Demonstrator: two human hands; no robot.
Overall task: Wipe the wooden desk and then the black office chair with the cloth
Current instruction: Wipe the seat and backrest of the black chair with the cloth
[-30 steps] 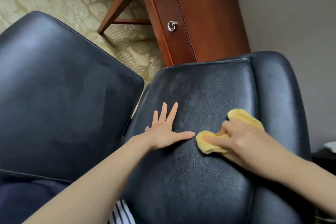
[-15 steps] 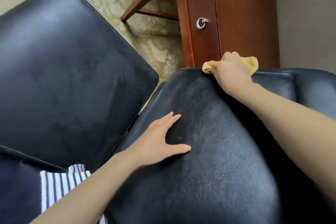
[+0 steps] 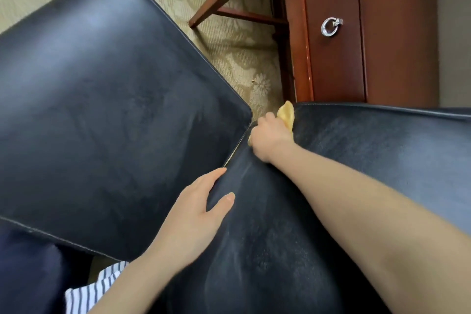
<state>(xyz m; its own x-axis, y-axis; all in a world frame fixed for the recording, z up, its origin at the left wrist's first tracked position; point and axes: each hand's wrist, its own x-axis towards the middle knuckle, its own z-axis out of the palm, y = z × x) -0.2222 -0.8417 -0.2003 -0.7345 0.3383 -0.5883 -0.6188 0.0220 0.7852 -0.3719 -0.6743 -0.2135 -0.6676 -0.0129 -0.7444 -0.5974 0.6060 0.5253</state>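
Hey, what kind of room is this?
Probably a hotel room or home office: a black office chair, a wooden desk with a metal ring pull, and patterned beige carpet.

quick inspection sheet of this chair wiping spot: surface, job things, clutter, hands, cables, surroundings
surface: black office chair, two padded panels with a gap between them; greyish sheen on both.
job's things: yellow cloth bunched at the right panel's upper left corner, by the gap; wooden desk beyond the chair, with a ring pull on its front.
clutter: nothing seen
hands: right hand grips the cloth against the chair; left hand rests on the right panel's left edge, thumb on top, holding nothing.
cables: nothing seen
surroundings: patterned beige carpet, grey wall, striped fabric at bottom left.
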